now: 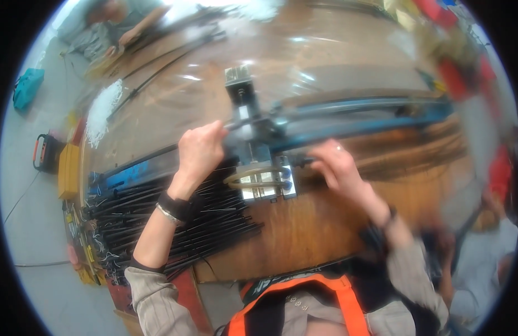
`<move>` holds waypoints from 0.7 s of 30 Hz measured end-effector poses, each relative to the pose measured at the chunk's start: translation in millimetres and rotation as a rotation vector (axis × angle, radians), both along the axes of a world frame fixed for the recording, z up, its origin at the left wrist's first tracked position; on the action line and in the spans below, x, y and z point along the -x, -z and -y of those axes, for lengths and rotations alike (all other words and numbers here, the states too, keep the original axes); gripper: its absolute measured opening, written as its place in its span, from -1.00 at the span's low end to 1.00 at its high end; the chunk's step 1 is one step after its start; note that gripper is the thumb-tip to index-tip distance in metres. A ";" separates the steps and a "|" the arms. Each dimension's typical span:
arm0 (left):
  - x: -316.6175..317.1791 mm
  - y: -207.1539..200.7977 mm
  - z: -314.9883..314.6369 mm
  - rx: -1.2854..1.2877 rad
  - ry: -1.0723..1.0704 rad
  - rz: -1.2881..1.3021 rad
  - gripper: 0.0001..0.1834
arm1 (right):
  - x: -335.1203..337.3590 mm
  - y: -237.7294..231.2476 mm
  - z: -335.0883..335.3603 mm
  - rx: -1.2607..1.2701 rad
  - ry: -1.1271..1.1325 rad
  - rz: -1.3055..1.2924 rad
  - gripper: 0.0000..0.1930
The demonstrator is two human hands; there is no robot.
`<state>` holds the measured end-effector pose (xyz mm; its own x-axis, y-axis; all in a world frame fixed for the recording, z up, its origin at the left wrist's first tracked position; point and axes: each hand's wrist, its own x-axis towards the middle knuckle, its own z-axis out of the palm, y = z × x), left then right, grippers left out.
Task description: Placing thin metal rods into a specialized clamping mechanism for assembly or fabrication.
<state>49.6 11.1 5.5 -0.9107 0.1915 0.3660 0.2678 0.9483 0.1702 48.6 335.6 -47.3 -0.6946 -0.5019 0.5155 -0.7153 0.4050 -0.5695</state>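
Observation:
In the middle of the bench stands a metal clamping fixture (pixel 253 147), with bright plates at its near end and a yellowish tube (pixel 258 183) looped over them. My left hand (pixel 202 150) is closed at the fixture's left side, around what looks like a thin black rod (pixel 150 156) running off to the left. At the fixture's right, my right hand (pixel 338 168) has its fingers curled at a small dark piece (pixel 305 161). Motion blurs that piece, so its kind cannot be made out. Below my left wrist lies a bundle of black rods (pixel 203 232).
A blue bar (pixel 360 127) stretches right from behind the fixture. White thin strips (pixel 104 109) lie at the bench's far left, near a yellow box (pixel 68 171). One person (pixel 110 33) works at the far left; another person (pixel 483 263) is at the right.

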 end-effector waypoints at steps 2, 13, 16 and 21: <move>-1.5 4.5 -1.0 0.038 0.019 -0.038 -0.92 | -3.0 3.0 -2.8 0.042 -0.073 0.124 -0.70; 10.2 5.1 83.1 0.250 0.262 -0.380 -0.85 | -50.5 28.6 5.0 -0.421 -0.133 -0.236 -0.69; -23.4 -2.7 80.5 0.453 -0.058 -0.552 -0.79 | -40.1 35.6 6.0 -0.633 -0.199 -0.279 -0.73; -139.3 25.6 49.7 0.228 0.093 0.023 -0.82 | -15.3 21.6 12.6 -0.702 -0.375 -0.265 -0.80</move>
<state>188.8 -38.6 -20.1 -0.8928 0.3500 0.2835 0.3540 0.9344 -0.0385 64.0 323.1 -68.9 -0.3172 -0.9408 0.1197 -0.9480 0.3109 -0.0681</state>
